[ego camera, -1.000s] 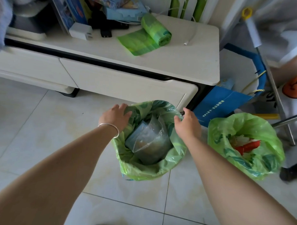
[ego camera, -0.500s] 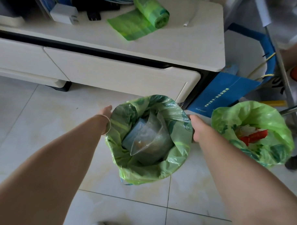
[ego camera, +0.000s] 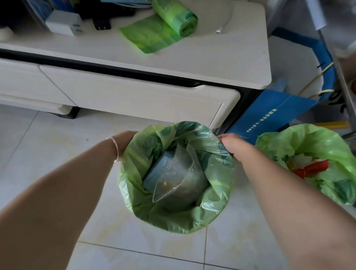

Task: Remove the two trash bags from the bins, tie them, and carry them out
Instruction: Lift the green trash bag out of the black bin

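Note:
A green trash bag [ego camera: 215,188] lines a bin on the tiled floor right below me, its mouth wide. Inside lie a clear plastic pouch [ego camera: 177,175] and a blue-grey object. My left hand [ego camera: 123,140] grips the bag's rim on the left side; its fingers are hidden behind the plastic. On the right side my right hand [ego camera: 232,143] pinches the rim. A second green trash bag [ego camera: 322,144] sits in a bin to the right, holding red and white rubbish, untouched.
A low cream cabinet [ego camera: 134,97] with drawers stands just behind the bins. On its top lie a roll of green bags [ego camera: 173,15], a white adapter [ego camera: 64,22] and a cable. A blue paper bag [ego camera: 270,116] leans at the cabinet's right end, by a metal frame.
Both hands have slid from the top of the bag's rim outward to its left and right sides. The bag's mouth has spread wider, and my view has moved closer.

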